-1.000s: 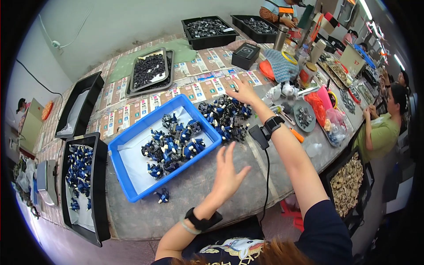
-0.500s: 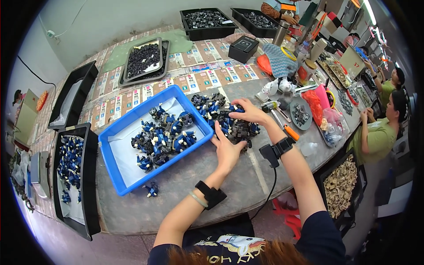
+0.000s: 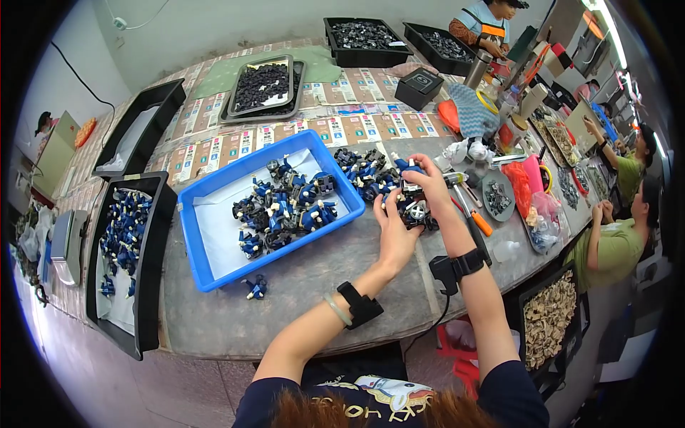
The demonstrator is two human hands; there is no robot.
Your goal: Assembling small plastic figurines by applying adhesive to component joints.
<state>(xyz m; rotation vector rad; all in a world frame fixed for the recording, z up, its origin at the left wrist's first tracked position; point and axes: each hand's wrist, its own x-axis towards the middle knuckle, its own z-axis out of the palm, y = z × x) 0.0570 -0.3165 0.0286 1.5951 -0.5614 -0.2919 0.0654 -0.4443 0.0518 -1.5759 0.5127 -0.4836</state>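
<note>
A grey counter [image 3: 214, 321], partly covered with printed sheets, spreads under everything in front of the person. Beyond its right side is a co-worker in a green top [image 3: 606, 242]. A long black tray [image 3: 152, 278] sits at the left end, holding blue figures on a white liner. Right of it a blue tray [image 3: 191, 239] lies at a slant, lined with white and heaped with blue and dark grey figures [image 3: 285, 207], most of them toward its right half. Farther back, a metal tray [image 3: 238, 112] of small black parts sits within a second one on a green cloth. A loose pile [image 3: 367, 175] of blue and dark pieces lies just beyond the blue tray's right end, beside the hands.

The left hand [image 3: 396, 241] has its grip curled around a dark wheeled piece [image 3: 416, 211], thumb below and fingers above. Just above it, the right hand [image 3: 432, 187] is grasping a blue piece [image 3: 408, 165]; whether the two pieces are joined, I cannot tell. To the right are a grey dish [image 3: 505, 212] of small parts and an orange-handled tool [image 3: 482, 224]. Smallest, a single figure [image 3: 255, 287] lies near the blue tray's lower edge.
</note>
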